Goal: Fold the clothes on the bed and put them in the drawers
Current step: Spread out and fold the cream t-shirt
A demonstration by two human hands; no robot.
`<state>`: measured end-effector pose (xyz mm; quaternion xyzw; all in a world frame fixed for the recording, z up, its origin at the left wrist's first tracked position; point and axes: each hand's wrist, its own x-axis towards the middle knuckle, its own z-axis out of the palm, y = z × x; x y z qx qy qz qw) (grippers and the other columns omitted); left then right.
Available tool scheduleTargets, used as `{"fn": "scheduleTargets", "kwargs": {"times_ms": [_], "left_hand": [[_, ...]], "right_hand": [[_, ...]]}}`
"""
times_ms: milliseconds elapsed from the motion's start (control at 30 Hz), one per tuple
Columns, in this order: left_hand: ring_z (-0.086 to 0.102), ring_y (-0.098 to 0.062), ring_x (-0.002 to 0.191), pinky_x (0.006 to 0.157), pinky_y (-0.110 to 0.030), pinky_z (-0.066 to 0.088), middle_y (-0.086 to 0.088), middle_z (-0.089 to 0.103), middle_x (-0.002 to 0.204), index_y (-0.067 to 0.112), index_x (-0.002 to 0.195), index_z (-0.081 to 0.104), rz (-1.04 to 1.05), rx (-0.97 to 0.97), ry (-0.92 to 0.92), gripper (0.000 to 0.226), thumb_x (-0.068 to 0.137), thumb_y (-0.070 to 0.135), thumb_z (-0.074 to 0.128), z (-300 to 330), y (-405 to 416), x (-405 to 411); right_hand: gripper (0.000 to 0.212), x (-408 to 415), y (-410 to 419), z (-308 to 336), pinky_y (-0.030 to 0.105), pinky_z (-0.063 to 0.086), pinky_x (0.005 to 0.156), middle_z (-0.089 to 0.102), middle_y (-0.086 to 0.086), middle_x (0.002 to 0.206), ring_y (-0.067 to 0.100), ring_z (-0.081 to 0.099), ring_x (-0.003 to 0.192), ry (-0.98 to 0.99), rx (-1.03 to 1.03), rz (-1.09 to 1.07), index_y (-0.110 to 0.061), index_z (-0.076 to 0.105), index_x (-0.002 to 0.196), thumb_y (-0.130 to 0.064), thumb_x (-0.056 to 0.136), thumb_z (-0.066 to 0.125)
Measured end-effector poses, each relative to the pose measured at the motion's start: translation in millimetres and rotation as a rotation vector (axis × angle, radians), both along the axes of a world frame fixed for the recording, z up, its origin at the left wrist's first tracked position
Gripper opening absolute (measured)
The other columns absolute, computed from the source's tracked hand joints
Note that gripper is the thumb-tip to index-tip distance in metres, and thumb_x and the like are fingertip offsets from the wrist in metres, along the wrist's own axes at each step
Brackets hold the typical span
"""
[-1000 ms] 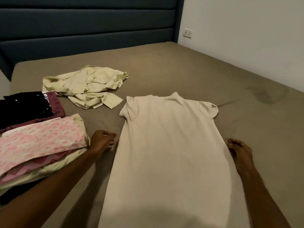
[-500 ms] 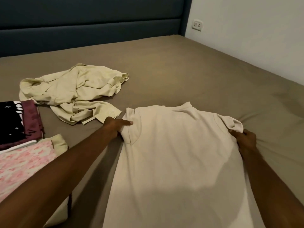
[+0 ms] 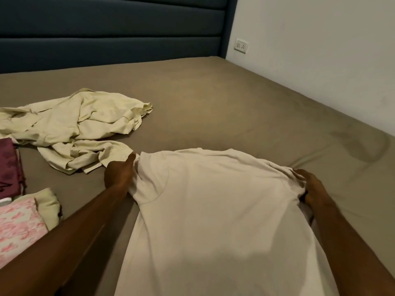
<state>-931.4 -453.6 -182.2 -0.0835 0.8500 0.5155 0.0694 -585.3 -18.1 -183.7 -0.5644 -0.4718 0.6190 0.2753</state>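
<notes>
A cream T-shirt (image 3: 213,210) lies spread flat on the brown bed (image 3: 213,99), its collar pointing away from me. My left hand (image 3: 118,175) grips the shirt's left sleeve at the shoulder. My right hand (image 3: 311,189) grips the bunched right sleeve. A crumpled pale yellow garment (image 3: 74,129) lies unfolded to the far left. At the left edge sits a folded pile with a pink floral piece (image 3: 19,225) on top and a maroon piece (image 3: 9,163) behind it.
A dark blue padded headboard (image 3: 106,28) runs along the far side. A white wall (image 3: 320,50) with a socket (image 3: 241,46) borders the bed on the right. A darker patch (image 3: 359,144) marks the sheet at the right. No drawers are in view.
Both hands went from the shirt's sides up to its sleeves and took hold of them. The sleeves are now bunched inward. The camera moved forward and right.
</notes>
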Motion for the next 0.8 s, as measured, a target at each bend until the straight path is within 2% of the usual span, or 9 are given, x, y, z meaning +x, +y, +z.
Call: {"fn": "scheduleTargets", "kwargs": {"times_ms": [100,233,300,367,433,500,600,700,800], "left_hand": [[0.058,-0.025,0.072,0.068,-0.034,0.042,-0.004,0.063,0.071,0.01,0.065,0.063,-0.159,0.108,-0.05,0.053,0.069,0.056,0.089,2.0,6.6,-10.2],[0.055,-0.025,0.078,0.067,-0.033,0.04,-0.007,0.059,0.076,0.01,0.07,0.062,-0.205,0.16,-0.155,0.039,0.071,0.033,0.093,5.4,13.7,-24.5],[0.057,-0.026,0.081,0.067,-0.036,0.044,-0.008,0.06,0.081,0.012,0.077,0.059,-0.139,0.224,-0.145,0.035,0.079,0.033,0.087,-2.7,13.7,-29.9],[0.062,-0.031,0.089,0.081,-0.043,0.052,-0.013,0.066,0.094,0.011,0.083,0.063,-0.109,0.253,-0.098,0.032,0.087,0.037,0.08,-14.9,8.9,-31.9],[0.063,-0.033,0.101,0.095,-0.046,0.051,-0.014,0.068,0.107,0.007,0.098,0.068,-0.09,0.261,-0.092,0.031,0.091,0.036,0.076,-19.7,9.2,-28.1],[0.06,-0.031,0.1,0.091,-0.041,0.049,-0.013,0.066,0.108,0.007,0.107,0.067,-0.078,0.292,-0.103,0.029,0.091,0.03,0.074,-17.0,10.6,-25.9],[0.055,-0.026,0.083,0.071,-0.034,0.046,-0.006,0.062,0.083,0.007,0.089,0.064,-0.093,0.419,-0.154,0.015,0.085,0.014,0.077,-13.2,6.3,-24.8],[0.063,-0.024,0.074,0.071,-0.031,0.052,-0.003,0.07,0.075,0.008,0.081,0.07,-0.196,0.463,-0.172,0.02,0.073,0.008,0.088,-17.1,-0.7,-25.5],[0.071,-0.02,0.074,0.066,-0.027,0.056,-0.004,0.077,0.084,0.009,0.095,0.076,-0.215,0.506,-0.188,0.031,0.068,0.011,0.092,-21.0,-2.0,-26.6]], "right_hand": [[0.033,-9.8,11.4,4.9,0.042,0.058,0.082,0.079,0.009,0.09,0.027,0.071,0.078,-0.043,-0.012,0.072,-0.012,0.081,0.094,-0.034,0.071,0.09],[0.028,-13.0,7.4,-3.0,0.044,0.057,0.084,0.078,0.012,0.095,0.027,0.07,0.08,-0.05,0.072,0.048,-0.012,0.082,0.094,-0.024,0.07,0.09],[0.028,-12.6,-4.1,-6.6,0.043,0.057,0.089,0.077,0.013,0.099,0.027,0.071,0.083,0.12,0.131,-0.036,-0.004,0.077,0.102,-0.017,0.078,0.085],[0.026,-17.9,-9.6,-7.9,0.031,0.057,0.083,0.076,0.009,0.095,0.019,0.07,0.076,0.151,0.204,-0.102,0.001,0.072,0.106,-0.011,0.084,0.081],[0.018,-17.4,-7.2,-0.9,0.027,0.051,0.077,0.072,0.01,0.098,0.02,0.063,0.079,0.018,0.214,-0.129,0.001,0.073,0.094,-0.011,0.084,0.083],[0.008,-19.9,-3.2,1.9,0.033,0.049,0.084,0.071,0.011,0.107,0.021,0.06,0.091,-0.091,0.198,-0.092,-0.007,0.072,0.086,-0.013,0.086,0.078],[0.031,-46.5,-7.8,5.0,0.051,0.045,0.105,0.064,0.024,0.125,0.038,0.06,0.116,-0.527,0.295,-0.074,0.0,0.069,0.118,-0.016,0.092,0.062],[0.029,-99.6,-23.5,10.9,0.055,0.026,0.111,0.058,0.03,0.124,0.047,0.047,0.124,-0.998,0.823,-0.07,-0.005,0.07,0.112,-0.021,0.089,0.063],[0.032,-149.5,-42.7,1.8,0.043,0.016,0.103,0.075,0.007,0.102,0.036,0.053,0.119,-0.888,1.007,0.286,-0.026,0.075,0.106,-0.053,0.093,0.062]]}}
